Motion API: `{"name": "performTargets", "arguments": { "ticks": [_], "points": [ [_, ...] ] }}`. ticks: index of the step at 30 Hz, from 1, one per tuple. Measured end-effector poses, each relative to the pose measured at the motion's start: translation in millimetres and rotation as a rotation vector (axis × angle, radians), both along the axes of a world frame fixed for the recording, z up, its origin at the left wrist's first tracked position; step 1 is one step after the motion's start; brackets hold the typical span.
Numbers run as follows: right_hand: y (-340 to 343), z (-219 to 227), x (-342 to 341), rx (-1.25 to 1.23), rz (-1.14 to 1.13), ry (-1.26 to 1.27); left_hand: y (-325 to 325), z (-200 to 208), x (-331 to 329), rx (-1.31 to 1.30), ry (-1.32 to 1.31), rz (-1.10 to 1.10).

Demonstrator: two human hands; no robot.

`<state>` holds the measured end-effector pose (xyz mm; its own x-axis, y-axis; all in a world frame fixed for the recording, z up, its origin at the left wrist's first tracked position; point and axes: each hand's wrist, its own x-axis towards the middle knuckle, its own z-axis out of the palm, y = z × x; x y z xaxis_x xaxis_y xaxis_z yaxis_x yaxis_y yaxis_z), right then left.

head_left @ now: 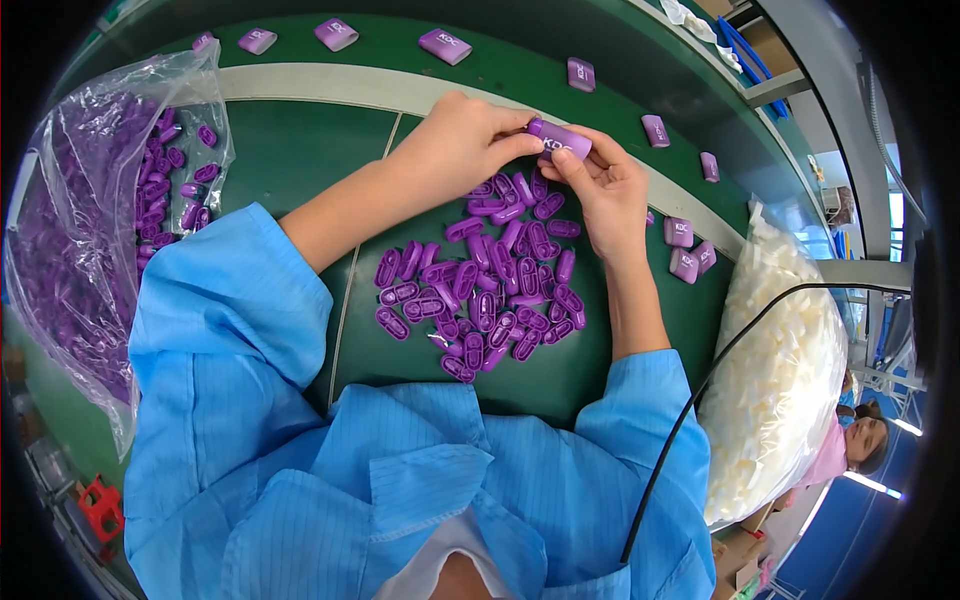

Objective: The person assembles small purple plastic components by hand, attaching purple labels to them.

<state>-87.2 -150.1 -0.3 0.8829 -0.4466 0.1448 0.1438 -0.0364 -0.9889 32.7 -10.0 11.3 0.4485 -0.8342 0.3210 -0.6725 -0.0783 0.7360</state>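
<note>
Between my hands, over the green work surface, is a flattened light purple plastic case (pixel 573 143) with white print. My right hand (pixel 612 195) grips its body between thumb and fingers. At its left end my left hand (pixel 458 138) pinches a darker purple oval cap (pixel 535 127), which touches the case; how far it sits in is hidden by the fingertips. Just below my hands lies a loose pile of dark purple oval caps (pixel 485 285), several with their hollow side up.
A pale rail (pixel 330 84) curves behind my hands; beyond it, light purple cases (pixel 444 46) lie spaced along a green strip. A clear bag (pixel 75 230) of purple caps lies open at left. At right are more cases (pixel 684 265), a bag of whitish pieces (pixel 775 370), a black cable (pixel 690 400) and another person.
</note>
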Motion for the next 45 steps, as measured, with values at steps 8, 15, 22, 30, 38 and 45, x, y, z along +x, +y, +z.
{"name": "performTargets", "arguments": {
  "ticks": [8,15,22,30,38,45],
  "points": [
    [4,-6,11,-0.049,-0.052,-0.014,-14,-24,-14,-0.197,-0.114,0.151],
    [-77,-15,94,-0.802,-0.303,0.137,-57,-25,72,0.021,-0.059,0.323],
    [-81,-20,112,-1.158,-0.341,0.228,-41,-34,69,-0.074,-0.613,0.431],
    [-23,-3,29,-0.129,-0.172,0.036,48,7,11,0.375,-0.209,-0.182],
    [-1,-3,5,0.200,0.088,0.083,11,-3,20,0.205,0.085,-0.092],
    [-3,-5,7,0.301,0.025,0.020,-21,-18,22,-0.103,0.885,-0.137]
  ]
}}
